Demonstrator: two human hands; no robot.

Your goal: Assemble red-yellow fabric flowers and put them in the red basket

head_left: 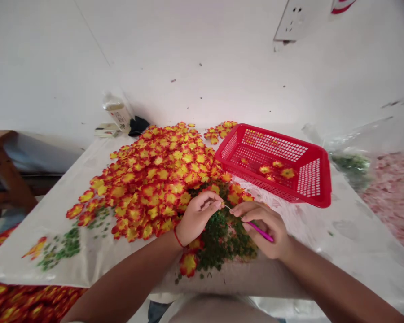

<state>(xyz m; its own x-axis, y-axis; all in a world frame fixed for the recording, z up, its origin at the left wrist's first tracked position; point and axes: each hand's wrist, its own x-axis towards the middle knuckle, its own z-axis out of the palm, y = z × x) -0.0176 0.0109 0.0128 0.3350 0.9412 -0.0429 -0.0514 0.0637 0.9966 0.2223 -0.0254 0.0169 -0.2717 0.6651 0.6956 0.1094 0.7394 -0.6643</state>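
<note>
My right hand (267, 224) is closed around a thin metal tool with a magenta handle (261, 232), which looks like a crochet hook. Its slim shaft points left to the fingertips of my left hand (198, 217). There my left thumb and finger pinch something small and yellowish, too tiny to name. Below both hands spreads a heap of small green plastic pieces (222, 237). To the left and behind rises a large pile of red and yellow artificial flowers (161, 175). One flower (188, 264) lies close below my left wrist.
A red plastic basket (276, 190) with several flowers inside stands at the right. Small green pieces (62, 246) lie at the table's left. Boxes (117, 116) and a black cloth-like item (138, 125) sit by the wall. Pink flowers (393, 193) fill the far right.
</note>
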